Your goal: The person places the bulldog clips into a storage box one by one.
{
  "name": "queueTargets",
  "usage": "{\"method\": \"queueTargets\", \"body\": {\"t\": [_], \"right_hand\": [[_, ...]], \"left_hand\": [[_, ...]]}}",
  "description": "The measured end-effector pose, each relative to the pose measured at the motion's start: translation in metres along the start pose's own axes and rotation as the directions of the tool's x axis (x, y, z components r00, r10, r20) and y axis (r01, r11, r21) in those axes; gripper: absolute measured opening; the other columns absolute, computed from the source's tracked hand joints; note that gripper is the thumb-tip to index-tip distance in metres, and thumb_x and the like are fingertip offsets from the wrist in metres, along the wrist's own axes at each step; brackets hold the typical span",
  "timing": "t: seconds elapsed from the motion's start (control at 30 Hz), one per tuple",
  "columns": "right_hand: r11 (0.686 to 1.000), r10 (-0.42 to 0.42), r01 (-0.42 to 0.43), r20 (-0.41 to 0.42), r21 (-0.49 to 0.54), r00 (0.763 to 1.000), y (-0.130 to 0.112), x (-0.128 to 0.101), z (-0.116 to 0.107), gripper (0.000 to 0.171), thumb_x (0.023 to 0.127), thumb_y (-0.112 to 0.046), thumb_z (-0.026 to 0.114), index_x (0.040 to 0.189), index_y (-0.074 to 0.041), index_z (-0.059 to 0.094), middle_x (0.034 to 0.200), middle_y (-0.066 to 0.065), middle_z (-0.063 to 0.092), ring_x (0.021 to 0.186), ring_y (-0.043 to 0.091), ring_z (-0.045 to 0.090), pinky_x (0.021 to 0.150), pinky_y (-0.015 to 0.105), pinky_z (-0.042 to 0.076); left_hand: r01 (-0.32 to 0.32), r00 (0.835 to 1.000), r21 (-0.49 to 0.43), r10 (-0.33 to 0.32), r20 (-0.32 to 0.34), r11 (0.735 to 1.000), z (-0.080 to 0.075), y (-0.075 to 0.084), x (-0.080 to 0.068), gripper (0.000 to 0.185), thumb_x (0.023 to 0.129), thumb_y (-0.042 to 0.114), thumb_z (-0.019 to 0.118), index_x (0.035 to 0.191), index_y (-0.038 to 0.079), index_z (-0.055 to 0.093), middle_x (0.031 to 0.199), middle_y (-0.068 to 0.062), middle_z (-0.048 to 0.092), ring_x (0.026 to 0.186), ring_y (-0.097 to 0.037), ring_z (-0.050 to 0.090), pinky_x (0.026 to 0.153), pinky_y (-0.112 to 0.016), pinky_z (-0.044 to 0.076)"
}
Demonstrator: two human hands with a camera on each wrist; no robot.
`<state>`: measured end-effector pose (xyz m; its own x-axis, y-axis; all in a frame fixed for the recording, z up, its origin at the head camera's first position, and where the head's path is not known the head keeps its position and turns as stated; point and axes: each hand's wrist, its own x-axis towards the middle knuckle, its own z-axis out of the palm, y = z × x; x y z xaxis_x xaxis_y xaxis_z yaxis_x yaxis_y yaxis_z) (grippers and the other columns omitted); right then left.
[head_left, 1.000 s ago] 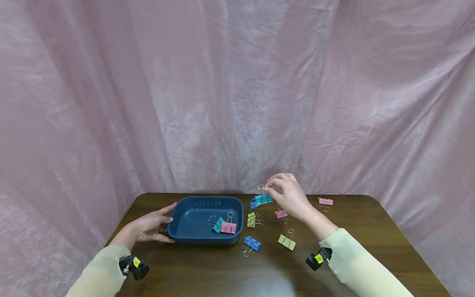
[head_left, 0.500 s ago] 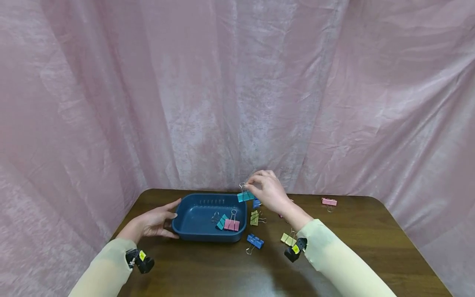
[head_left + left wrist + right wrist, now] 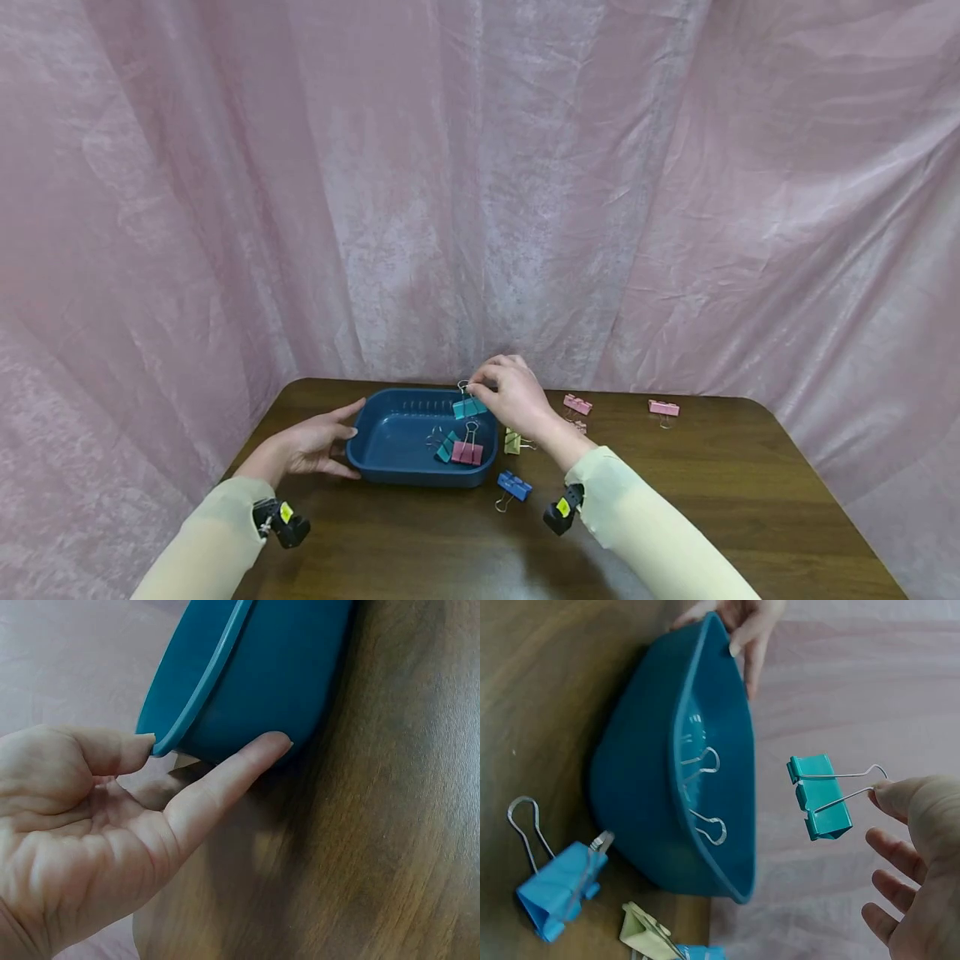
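Observation:
My right hand [image 3: 510, 396] pinches a wire handle of a teal binder clip [image 3: 468, 407] between thumb and fingertips. The clip hangs above the right part of a dark blue tray [image 3: 397, 477]; in the right wrist view this teal binder clip [image 3: 821, 796] is apart from the rim. At the tray's left end, my left hand [image 3: 311, 446] holds it, thumb over the rim and fingers spread along the outer wall. In the left wrist view, one finger [image 3: 232, 780] lies straight against the wall. Inside the tray are a pink binder clip [image 3: 467, 453] and another teal binder clip [image 3: 446, 447].
On the brown table [image 3: 697, 500], a blue binder clip [image 3: 514, 485] and a yellow-green one [image 3: 512, 442] lie right of the tray. Pink clips [image 3: 577, 404] lie behind my right forearm, with another pink clip [image 3: 663, 407] farther right. A pink curtain [image 3: 480, 208] hangs behind.
My right hand has lifted the teal binder clip off the table and carried it left, over the tray. The left hand stays at the tray's left end.

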<state>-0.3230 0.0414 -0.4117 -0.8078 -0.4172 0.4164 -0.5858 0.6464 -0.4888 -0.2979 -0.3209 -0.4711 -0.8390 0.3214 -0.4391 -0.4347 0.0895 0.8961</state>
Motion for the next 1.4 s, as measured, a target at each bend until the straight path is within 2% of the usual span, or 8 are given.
{"method": "queueTargets", "body": {"t": [0.2, 0.47, 0.73, 0.83, 1.1, 1.3, 1.4], "right_hand": [[1.0, 0.003, -0.003, 0.025, -0.003, 1.0, -0.003, -0.002, 0.013, 0.009, 0.098, -0.029, 0.072, 0.096, -0.024, 0.078, 0.106, -0.005, 0.067, 0.118, 0.025, 0.054, 0.103, 0.044, 0.043], [1.0, 0.01, -0.008, 0.092, -0.018, 0.996, -0.005, -0.003, 0.023, 0.011, 0.099, -0.032, 0.069, 0.1, -0.026, 0.078, 0.111, -0.006, 0.066, 0.122, 0.025, 0.052, 0.105, 0.044, 0.044], [0.999, -0.025, 0.028, 0.128, -0.018, 0.991, -0.014, -0.004, 0.038, 0.011, 0.1, -0.035, 0.068, 0.1, -0.029, 0.078, 0.111, -0.009, 0.066, 0.121, 0.022, 0.052, 0.105, 0.042, 0.044], [0.999, -0.043, 0.046, 0.144, -0.015, 0.989, -0.02, -0.004, 0.044, 0.012, 0.099, -0.035, 0.069, 0.101, -0.028, 0.078, 0.113, -0.008, 0.066, 0.121, 0.023, 0.052, 0.106, 0.043, 0.043], [0.998, -0.051, 0.057, 0.173, -0.026, 0.984, -0.032, -0.005, 0.055, 0.013, 0.099, -0.037, 0.069, 0.103, -0.029, 0.079, 0.116, -0.009, 0.066, 0.118, 0.019, 0.052, 0.105, 0.041, 0.043], [0.998, -0.05, 0.054, 0.178, -0.017, 0.983, -0.032, -0.004, 0.062, 0.012, 0.099, -0.036, 0.069, 0.101, -0.03, 0.079, 0.116, -0.009, 0.065, 0.117, 0.019, 0.052, 0.103, 0.041, 0.043], [0.999, -0.045, 0.048, 0.182, -0.007, 0.982, -0.032, -0.005, 0.063, 0.014, 0.099, -0.037, 0.069, 0.106, -0.03, 0.079, 0.119, -0.009, 0.065, 0.119, 0.02, 0.052, 0.103, 0.041, 0.045]], "left_hand": [[-0.009, 1.0, 0.03, 0.009, 0.008, 1.0, 0.001, 0.001, 0.0, 0.067, 0.11, 0.002, 0.028, 0.166, 0.023, -0.003, 0.159, -0.041, 0.007, 0.136, -0.064, 0.033, 0.087, -0.069, 0.051], [0.014, 1.0, 0.035, -0.013, -0.016, 0.999, 0.003, 0.001, 0.001, 0.068, 0.109, 0.001, 0.031, 0.166, 0.024, 0.002, 0.157, -0.042, 0.013, 0.13, -0.061, 0.044, 0.085, -0.069, 0.052], [0.021, 1.0, 0.029, -0.021, -0.008, 0.999, 0.002, -0.001, 0.001, 0.069, 0.109, 0.001, 0.031, 0.166, 0.025, 0.002, 0.159, -0.039, 0.008, 0.136, -0.063, 0.034, 0.086, -0.068, 0.053], [0.02, 0.999, 0.013, -0.019, -0.026, 1.0, 0.003, -0.002, 0.002, 0.068, 0.109, 0.001, 0.032, 0.166, 0.026, 0.005, 0.159, -0.038, 0.012, 0.135, -0.061, 0.037, 0.085, -0.068, 0.054], [0.006, 1.0, 0.016, -0.006, -0.018, 1.0, 0.004, -0.003, 0.001, 0.069, 0.109, 0.001, 0.033, 0.166, 0.025, 0.004, 0.158, -0.04, 0.012, 0.133, -0.059, 0.042, 0.085, -0.068, 0.053], [0.016, 1.0, 0.014, -0.016, -0.025, 1.0, 0.005, -0.002, 0.003, 0.069, 0.109, 0.001, 0.035, 0.166, 0.026, 0.005, 0.157, -0.04, 0.014, 0.13, -0.057, 0.046, 0.085, -0.068, 0.053], [0.015, 1.0, 0.02, -0.015, -0.015, 1.0, 0.006, -0.001, 0.004, 0.069, 0.109, 0.001, 0.034, 0.166, 0.025, 0.004, 0.157, -0.042, 0.013, 0.131, -0.059, 0.044, 0.085, -0.067, 0.053]]}}
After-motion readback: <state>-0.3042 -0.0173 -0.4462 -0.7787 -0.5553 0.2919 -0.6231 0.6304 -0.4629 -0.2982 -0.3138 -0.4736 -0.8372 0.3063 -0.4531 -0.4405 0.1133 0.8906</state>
